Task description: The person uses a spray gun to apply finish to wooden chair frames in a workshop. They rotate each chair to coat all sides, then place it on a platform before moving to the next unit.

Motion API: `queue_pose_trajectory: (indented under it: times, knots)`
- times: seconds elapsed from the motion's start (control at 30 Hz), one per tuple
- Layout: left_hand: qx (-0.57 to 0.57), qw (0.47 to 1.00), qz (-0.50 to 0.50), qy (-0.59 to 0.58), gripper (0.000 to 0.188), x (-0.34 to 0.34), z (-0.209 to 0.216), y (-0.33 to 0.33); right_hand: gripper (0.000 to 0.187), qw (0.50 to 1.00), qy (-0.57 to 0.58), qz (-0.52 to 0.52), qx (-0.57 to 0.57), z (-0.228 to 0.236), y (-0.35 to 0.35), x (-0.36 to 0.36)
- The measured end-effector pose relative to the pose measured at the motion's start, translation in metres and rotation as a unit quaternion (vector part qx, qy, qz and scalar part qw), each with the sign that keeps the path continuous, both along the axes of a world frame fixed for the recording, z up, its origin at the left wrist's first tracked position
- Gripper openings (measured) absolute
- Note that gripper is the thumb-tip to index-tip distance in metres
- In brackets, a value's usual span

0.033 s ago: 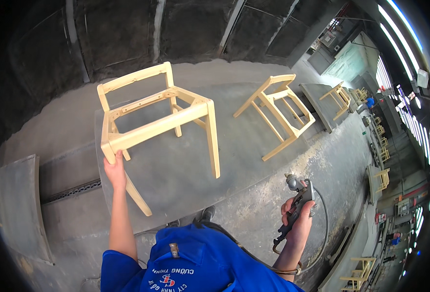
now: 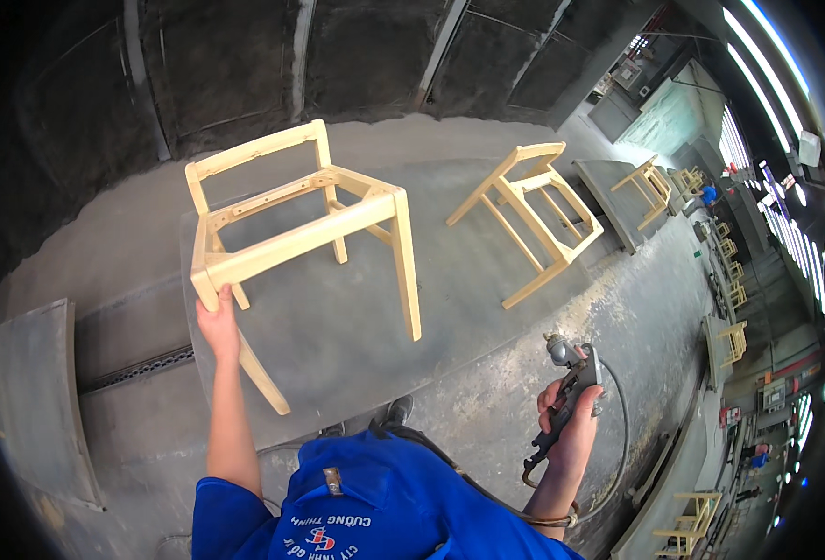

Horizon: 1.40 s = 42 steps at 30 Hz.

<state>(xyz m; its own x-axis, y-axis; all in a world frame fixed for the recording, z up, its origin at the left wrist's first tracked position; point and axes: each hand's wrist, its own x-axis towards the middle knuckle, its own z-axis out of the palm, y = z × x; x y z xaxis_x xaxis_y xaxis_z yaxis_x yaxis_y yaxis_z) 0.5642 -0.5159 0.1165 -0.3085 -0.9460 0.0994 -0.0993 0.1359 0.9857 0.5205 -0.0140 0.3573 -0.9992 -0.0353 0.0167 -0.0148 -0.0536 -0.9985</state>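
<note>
Chair frame (image 2: 305, 229) of pale bare wood, square-edged and seatless, stands on a grey platform (image 2: 487, 271), tipped a little. The left hand (image 2: 218, 327) is closed round the near corner of the chair frame, where a front leg meets the rail. The right hand (image 2: 571, 420) is wrapped round the grip of a metal spray gun (image 2: 566, 392), right of the chair frame, its hose (image 2: 618, 439) looping below. Beyond the chair frame to the right, a second frame (image 2: 534, 219) lies on its side on the dusty grey surface.
</note>
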Motion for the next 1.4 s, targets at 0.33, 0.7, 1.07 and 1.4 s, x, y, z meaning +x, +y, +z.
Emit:
queue_pose_trajectory:
  times: [0.33,0.7,1.07,1.4]
  knots:
    - [-0.050,0.998,0.040,-0.018,0.054,-0.039,0.000,-0.022,0.100,0.996,0.038,0.077,0.017,0.026,-0.017,0.002]
    - [-0.058,0.997,0.039,-0.016,0.057,-0.048,0.003,-0.028,0.081,0.996,-0.005,0.063,0.064,0.018,0.008,0.022]
    - [-0.041,0.998,0.018,-0.047,0.059,-0.045,0.011,-0.027,0.063,0.974,-0.183,-0.055,0.121,-0.049,0.039,0.062]
    - [-0.157,0.984,0.050,-0.071,0.059,-0.039,-0.014,-0.020,0.067,0.967,-0.170,0.020,0.188,-0.043,0.040,0.079]
